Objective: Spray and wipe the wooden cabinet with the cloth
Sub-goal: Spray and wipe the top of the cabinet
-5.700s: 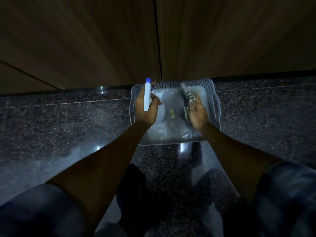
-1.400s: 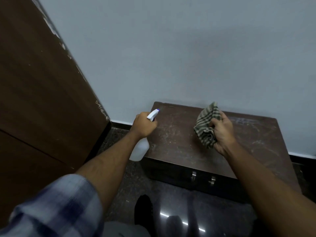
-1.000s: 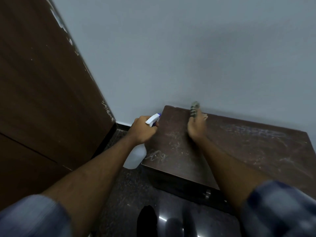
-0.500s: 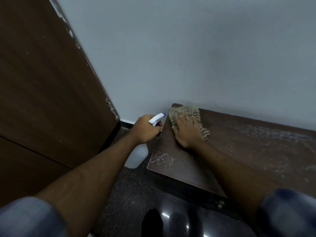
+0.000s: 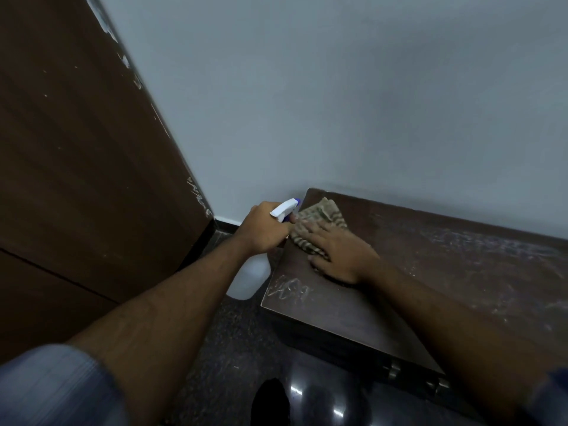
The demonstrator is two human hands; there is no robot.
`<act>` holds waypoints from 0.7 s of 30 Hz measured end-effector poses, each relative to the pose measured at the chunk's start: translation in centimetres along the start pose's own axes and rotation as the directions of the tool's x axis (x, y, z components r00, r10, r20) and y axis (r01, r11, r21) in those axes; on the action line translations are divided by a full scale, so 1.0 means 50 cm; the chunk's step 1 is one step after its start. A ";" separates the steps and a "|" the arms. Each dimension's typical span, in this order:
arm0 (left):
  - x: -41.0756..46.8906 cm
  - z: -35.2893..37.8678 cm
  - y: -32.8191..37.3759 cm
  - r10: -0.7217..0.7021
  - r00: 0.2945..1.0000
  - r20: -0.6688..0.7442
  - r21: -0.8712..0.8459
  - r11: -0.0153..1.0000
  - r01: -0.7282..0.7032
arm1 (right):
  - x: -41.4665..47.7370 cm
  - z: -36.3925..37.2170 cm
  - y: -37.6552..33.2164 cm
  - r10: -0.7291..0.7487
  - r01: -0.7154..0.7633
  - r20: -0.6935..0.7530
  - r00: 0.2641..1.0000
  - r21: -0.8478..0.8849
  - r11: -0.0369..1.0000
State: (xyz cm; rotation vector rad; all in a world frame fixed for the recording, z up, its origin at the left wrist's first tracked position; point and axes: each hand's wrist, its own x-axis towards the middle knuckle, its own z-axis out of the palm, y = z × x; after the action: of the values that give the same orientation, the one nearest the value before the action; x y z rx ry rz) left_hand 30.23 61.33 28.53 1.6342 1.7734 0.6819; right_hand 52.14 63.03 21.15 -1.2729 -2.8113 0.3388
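Note:
A low dark wooden cabinet [image 5: 430, 272] stands against the grey wall, its top dusty and streaked. My right hand [image 5: 336, 250] lies flat on a striped green-and-beige cloth [image 5: 322, 215], pressing it onto the cabinet's far left corner. My left hand [image 5: 264, 227] grips a white spray bottle [image 5: 250, 276] with a white and blue nozzle, just left of the cabinet's edge; the nozzle points toward the cloth.
A tall dark brown wooden panel [image 5: 76, 179] fills the left side, close to my left arm. A grey wall [image 5: 338, 87] rises behind the cabinet. The floor [image 5: 233, 348] is dark speckled stone. Metal handles [image 5: 395, 372] show on the cabinet's front.
My right hand has drawn the cloth slightly nearer along the cabinet's left corner. The left hand with the bottle has stayed beside the cabinet edge.

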 end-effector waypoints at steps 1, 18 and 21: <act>0.001 -0.002 0.003 0.000 1.000 -0.011 0.006 1.000 0.000 | 0.000 -0.006 0.031 0.077 -0.077 -0.024 0.997 -0.018 0.997; -0.256 -0.005 -0.096 -0.058 0.995 0.080 0.027 0.998 0.056 | -0.241 0.025 -0.128 0.407 -0.396 -0.077 0.910 0.129 0.909; -0.301 0.000 -0.102 -0.074 0.995 0.074 0.024 0.997 0.073 | -0.271 0.028 -0.127 0.402 -0.395 -0.048 0.914 0.118 0.911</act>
State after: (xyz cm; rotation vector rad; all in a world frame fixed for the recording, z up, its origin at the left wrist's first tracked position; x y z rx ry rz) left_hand 27.37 45.86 26.28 1.5795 1.7836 0.5632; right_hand 56.24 48.61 21.90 -1.7913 -2.4197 0.4383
